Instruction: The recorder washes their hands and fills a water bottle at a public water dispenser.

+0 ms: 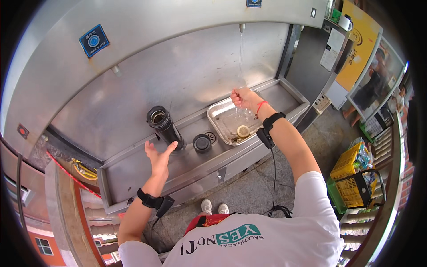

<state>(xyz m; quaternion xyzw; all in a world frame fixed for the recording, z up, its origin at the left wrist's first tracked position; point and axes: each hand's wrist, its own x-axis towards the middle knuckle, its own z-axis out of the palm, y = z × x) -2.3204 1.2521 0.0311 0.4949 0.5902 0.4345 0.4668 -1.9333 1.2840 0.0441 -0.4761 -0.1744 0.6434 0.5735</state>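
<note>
My left hand (160, 156) is open, fingers spread and thumb out, beside a black thermos flask (169, 130) that stands uncapped on the steel trough. Whether it touches the flask I cannot tell. To the flask's right lies a round black lid (202, 143), next to a drain. My right hand (242, 98) is held under a stream of water (241, 49) from a spout, its fingers curled closed; what they hold, if anything, is hidden. Water splashes from it into a metal tray (218, 116), where a lemon slice (243, 131) and dark bits lie.
The steel trough (129, 178) runs along a metal dispenser wall (178, 71) with further spouts. A yellow crate (349, 175) with bottles stands on the floor at right, near a railing (387, 147). Cables hang from both wrist straps. People are at the far right.
</note>
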